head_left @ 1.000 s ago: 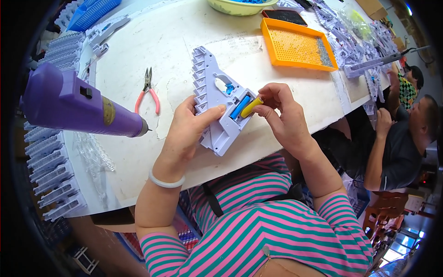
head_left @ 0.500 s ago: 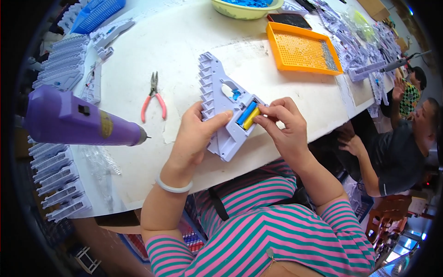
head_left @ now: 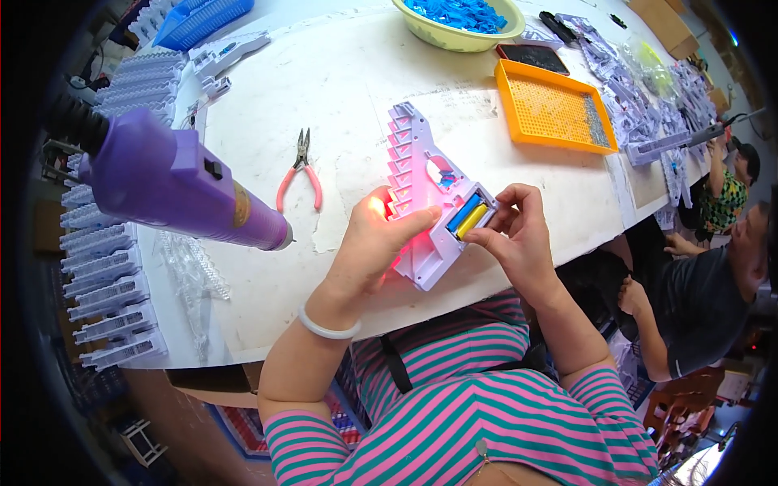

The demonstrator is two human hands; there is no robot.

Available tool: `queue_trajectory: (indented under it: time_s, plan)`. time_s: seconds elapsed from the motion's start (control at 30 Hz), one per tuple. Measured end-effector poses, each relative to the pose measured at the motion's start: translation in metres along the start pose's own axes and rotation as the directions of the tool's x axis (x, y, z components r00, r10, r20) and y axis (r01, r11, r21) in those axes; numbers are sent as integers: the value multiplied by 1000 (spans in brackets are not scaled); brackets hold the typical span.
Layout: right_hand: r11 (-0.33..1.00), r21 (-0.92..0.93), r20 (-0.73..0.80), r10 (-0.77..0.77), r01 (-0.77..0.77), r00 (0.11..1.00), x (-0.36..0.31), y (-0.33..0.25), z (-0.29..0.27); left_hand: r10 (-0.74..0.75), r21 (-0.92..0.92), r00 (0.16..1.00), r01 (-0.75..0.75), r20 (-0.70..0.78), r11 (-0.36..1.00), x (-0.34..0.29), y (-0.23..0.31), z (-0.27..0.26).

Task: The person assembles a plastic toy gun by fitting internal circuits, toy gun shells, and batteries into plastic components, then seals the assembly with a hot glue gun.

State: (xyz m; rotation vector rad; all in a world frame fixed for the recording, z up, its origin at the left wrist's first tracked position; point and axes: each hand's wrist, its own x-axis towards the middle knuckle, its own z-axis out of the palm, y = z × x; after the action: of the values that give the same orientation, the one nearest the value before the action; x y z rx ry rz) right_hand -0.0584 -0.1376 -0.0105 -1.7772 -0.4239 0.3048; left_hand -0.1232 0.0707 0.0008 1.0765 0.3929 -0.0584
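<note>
A lavender plastic housing [head_left: 421, 174] with a toothed left edge is held above the table. My left hand [head_left: 369, 243] is closed around its toothed side, thumb lying on top. In its open battery compartment lie a blue battery [head_left: 464, 217] and a yellow battery [head_left: 475, 220] side by side. My right hand [head_left: 523, 243] pinches the compartment's right end, its thumb against the yellow battery's lower end and its fingers curled at the edge. Red light glows through the housing and onto my left fingers.
A purple electric screwdriver [head_left: 186, 182] hangs at left, beside red-handled pliers [head_left: 300, 174]. At the back are a bowl of blue parts [head_left: 462, 36] and an orange tray [head_left: 551, 109] with small metal pieces. Lavender parts [head_left: 113, 304] line the left edge. Two people sit at right.
Red light now shines in the housing, where none showed before. My right fingers have shifted from atop the yellow battery to the compartment's end. The whole view has shifted slightly.
</note>
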Motion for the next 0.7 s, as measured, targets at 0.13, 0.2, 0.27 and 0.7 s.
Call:
queue_trajectory:
  time_s: [0.13,0.2,0.27,0.7]
  plan:
    - [999,16,-35,-49,49,998,0,5,-6,-35,16,999,35,8,999,-1,4,2]
    - [998,10,-47,-66,66,997,2,6,-10,-56,28,998,56,7,998,-2,4,1]
    - [997,49,-39,-57,59,998,4,6,-10,-45,-5,999,45,12,999,-1,4,0]
    - [1000,-18,71,-23,24,997,8,-5,-23,-22,24,1000,23,-20,999,-7,11,10]
